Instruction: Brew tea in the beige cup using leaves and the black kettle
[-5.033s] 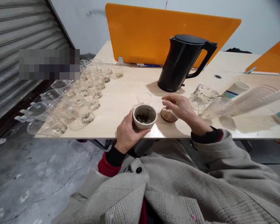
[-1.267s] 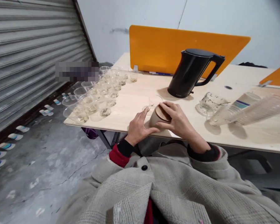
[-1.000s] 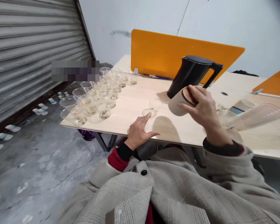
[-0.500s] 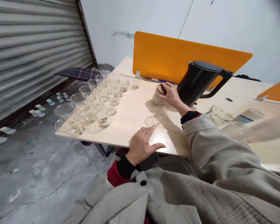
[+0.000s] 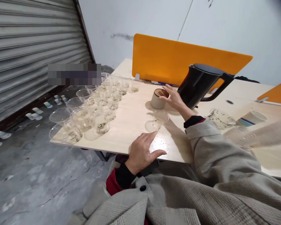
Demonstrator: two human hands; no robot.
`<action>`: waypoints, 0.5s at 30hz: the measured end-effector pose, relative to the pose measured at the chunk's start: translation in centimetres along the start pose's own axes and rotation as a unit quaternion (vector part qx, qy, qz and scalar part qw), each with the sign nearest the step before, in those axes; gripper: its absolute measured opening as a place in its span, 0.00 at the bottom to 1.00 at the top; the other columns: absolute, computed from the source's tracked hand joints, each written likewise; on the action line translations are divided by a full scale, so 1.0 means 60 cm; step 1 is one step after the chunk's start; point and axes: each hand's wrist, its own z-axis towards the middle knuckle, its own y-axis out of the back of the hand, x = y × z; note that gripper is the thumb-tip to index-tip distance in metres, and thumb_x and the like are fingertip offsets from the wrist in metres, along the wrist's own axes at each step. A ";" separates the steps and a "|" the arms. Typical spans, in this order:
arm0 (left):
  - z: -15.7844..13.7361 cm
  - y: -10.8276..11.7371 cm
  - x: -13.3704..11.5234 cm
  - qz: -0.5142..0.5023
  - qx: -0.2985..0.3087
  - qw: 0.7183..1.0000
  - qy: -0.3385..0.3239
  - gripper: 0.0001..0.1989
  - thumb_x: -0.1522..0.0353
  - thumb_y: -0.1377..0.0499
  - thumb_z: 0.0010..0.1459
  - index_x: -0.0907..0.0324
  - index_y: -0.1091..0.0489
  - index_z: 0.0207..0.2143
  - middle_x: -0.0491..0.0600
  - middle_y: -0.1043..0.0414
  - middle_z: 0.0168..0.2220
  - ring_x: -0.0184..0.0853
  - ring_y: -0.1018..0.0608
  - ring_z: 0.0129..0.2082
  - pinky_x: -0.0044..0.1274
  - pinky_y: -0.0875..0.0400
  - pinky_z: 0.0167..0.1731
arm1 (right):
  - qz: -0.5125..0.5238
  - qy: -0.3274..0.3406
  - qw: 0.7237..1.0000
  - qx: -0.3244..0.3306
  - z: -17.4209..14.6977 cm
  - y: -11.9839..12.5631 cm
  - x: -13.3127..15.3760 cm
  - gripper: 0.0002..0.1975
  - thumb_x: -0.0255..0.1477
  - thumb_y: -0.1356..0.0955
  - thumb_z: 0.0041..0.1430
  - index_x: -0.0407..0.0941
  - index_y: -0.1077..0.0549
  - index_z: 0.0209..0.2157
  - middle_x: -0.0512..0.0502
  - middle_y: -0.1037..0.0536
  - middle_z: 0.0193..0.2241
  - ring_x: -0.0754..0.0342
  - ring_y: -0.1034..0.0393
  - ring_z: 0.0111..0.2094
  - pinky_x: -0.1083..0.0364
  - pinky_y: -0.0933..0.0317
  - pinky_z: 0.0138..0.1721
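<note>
My left hand lies palm down at the table's front edge, thumb and fingers spread. Its index fingertip is beside a clear plastic cup, which looks empty; whether they touch I cannot tell. My right hand is at the right side of a small cream canister with a brown top or inside. Its fingers and thumb are apart near the canister's rim, with nothing visible between them. Right behind that hand stands a black electric kettle.
Several clear cups with dark bits in the bottom crowd the table's left side. An orange divider runs along the back. To the right are a cup of leaf-like bits, a paper cup and stacked plastic cups.
My right hand has drawn back slightly to the right, showing more of the canister's top. My left hand stays nearly still. The view has shifted a little.
</note>
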 end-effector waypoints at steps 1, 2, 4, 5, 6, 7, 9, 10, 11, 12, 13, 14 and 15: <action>0.000 0.000 0.000 -0.001 0.000 1.000 0.000 0.37 0.43 0.38 0.65 0.61 0.31 0.64 0.59 0.17 0.52 0.47 0.16 0.49 0.40 0.17 0.49 | -0.003 -0.001 0.999 -0.039 -0.012 0.013 0.001 0.38 0.56 0.30 0.63 0.48 0.26 0.67 0.33 0.31 0.70 0.32 0.40 0.72 0.33 0.45 0.73; 0.000 0.000 0.000 -0.001 0.000 1.000 0.000 0.38 0.43 0.38 0.65 0.61 0.31 0.64 0.59 0.17 0.51 0.47 0.16 0.49 0.40 0.17 0.49 | -0.006 -0.004 0.996 -0.085 -0.024 0.028 0.004 0.35 0.54 0.33 0.66 0.49 0.27 0.67 0.34 0.30 0.69 0.34 0.38 0.71 0.33 0.42 0.71; -0.001 -0.001 0.001 0.001 0.001 1.000 0.003 0.38 0.42 0.39 0.64 0.60 0.30 0.64 0.59 0.17 0.51 0.47 0.16 0.49 0.40 0.17 0.49 | -0.017 -0.019 0.982 -0.188 -0.047 0.065 0.007 0.30 0.48 0.37 0.71 0.49 0.30 0.67 0.35 0.28 0.66 0.37 0.33 0.67 0.34 0.34 0.63; -0.001 -0.001 0.002 0.002 0.003 1.000 0.005 0.38 0.41 0.39 0.64 0.59 0.30 0.64 0.58 0.17 0.51 0.47 0.16 0.49 0.40 0.17 0.49 | -0.027 -0.031 0.970 -0.240 -0.057 0.087 0.006 0.29 0.45 0.38 0.72 0.49 0.31 0.67 0.34 0.28 0.65 0.38 0.32 0.65 0.36 0.31 0.60; -0.001 -0.002 0.003 0.003 0.006 1.000 0.008 0.38 0.42 0.38 0.64 0.58 0.30 0.64 0.58 0.17 0.52 0.47 0.16 0.49 0.40 0.17 0.50 | -0.039 -0.044 0.956 -0.288 -0.065 0.109 0.002 0.28 0.43 0.40 0.73 0.47 0.32 0.67 0.33 0.29 0.65 0.40 0.32 0.63 0.38 0.30 0.58; -0.002 -0.003 0.005 0.004 0.008 1.000 0.012 0.37 0.42 0.38 0.64 0.58 0.30 0.64 0.58 0.17 0.52 0.47 0.16 0.50 0.40 0.17 0.50 | -0.055 -0.061 0.939 -0.333 -0.070 0.132 -0.006 0.27 0.41 0.40 0.73 0.46 0.34 0.68 0.31 0.30 0.64 0.41 0.32 0.63 0.40 0.31 0.58; -0.002 -0.004 0.007 0.007 0.013 1.000 0.019 0.35 0.43 0.37 0.64 0.56 0.29 0.64 0.57 0.17 0.52 0.47 0.16 0.50 0.41 0.17 0.51 | -0.085 -0.108 0.911 -0.388 -0.071 0.173 -0.034 0.28 0.37 0.40 0.73 0.44 0.37 0.69 0.28 0.34 0.66 0.41 0.35 0.64 0.39 0.36 0.63; -0.002 -0.004 0.008 0.010 0.015 1.000 0.021 0.35 0.44 0.36 0.65 0.56 0.29 0.64 0.57 0.17 0.53 0.47 0.16 0.50 0.41 0.17 0.51 | -0.090 -0.142 0.895 -0.413 -0.069 0.190 -0.053 0.28 0.35 0.39 0.72 0.44 0.38 0.70 0.28 0.35 0.67 0.40 0.37 0.65 0.37 0.41 0.66; -0.002 -0.004 0.008 0.013 0.016 1.000 0.021 0.35 0.44 0.36 0.65 0.56 0.29 0.64 0.57 0.17 0.53 0.47 0.16 0.50 0.41 0.17 0.51 | -0.087 -0.182 0.884 -0.422 -0.065 0.205 -0.074 0.29 0.33 0.38 0.72 0.42 0.40 0.70 0.28 0.37 0.68 0.39 0.40 0.67 0.36 0.46 0.69; -0.002 -0.004 0.009 0.018 0.017 0.999 0.020 0.34 0.45 0.36 0.65 0.56 0.29 0.64 0.57 0.17 0.53 0.48 0.16 0.51 0.41 0.18 0.51 | -0.079 -0.224 0.872 -0.428 -0.059 0.217 -0.097 0.30 0.32 0.38 0.71 0.40 0.41 0.71 0.26 0.39 0.69 0.39 0.44 0.70 0.37 0.52 0.72; -0.002 -0.004 0.009 0.024 0.019 0.999 0.019 0.34 0.45 0.36 0.65 0.56 0.29 0.64 0.57 0.17 0.53 0.48 0.16 0.51 0.41 0.18 0.51 | -0.068 -0.265 0.862 -0.426 -0.054 0.226 -0.119 0.31 0.33 0.37 0.72 0.37 0.42 0.72 0.23 0.42 0.71 0.39 0.48 0.72 0.38 0.56 0.73; -0.002 -0.004 0.010 0.029 0.020 0.999 0.018 0.34 0.45 0.36 0.65 0.56 0.29 0.64 0.57 0.17 0.53 0.48 0.16 0.51 0.41 0.18 0.51 | -0.066 -0.295 0.856 -0.420 -0.047 0.232 -0.141 0.32 0.33 0.37 0.72 0.36 0.44 0.72 0.21 0.45 0.72 0.39 0.51 0.73 0.38 0.57 0.73; -0.002 -0.004 0.010 0.033 0.021 0.999 0.017 0.34 0.45 0.37 0.65 0.56 0.29 0.64 0.57 0.17 0.53 0.48 0.16 0.51 0.41 0.18 0.50 | -0.073 -0.304 0.858 -0.408 -0.041 0.236 -0.160 0.32 0.33 0.38 0.73 0.35 0.46 0.72 0.19 0.47 0.72 0.39 0.51 0.73 0.38 0.56 0.72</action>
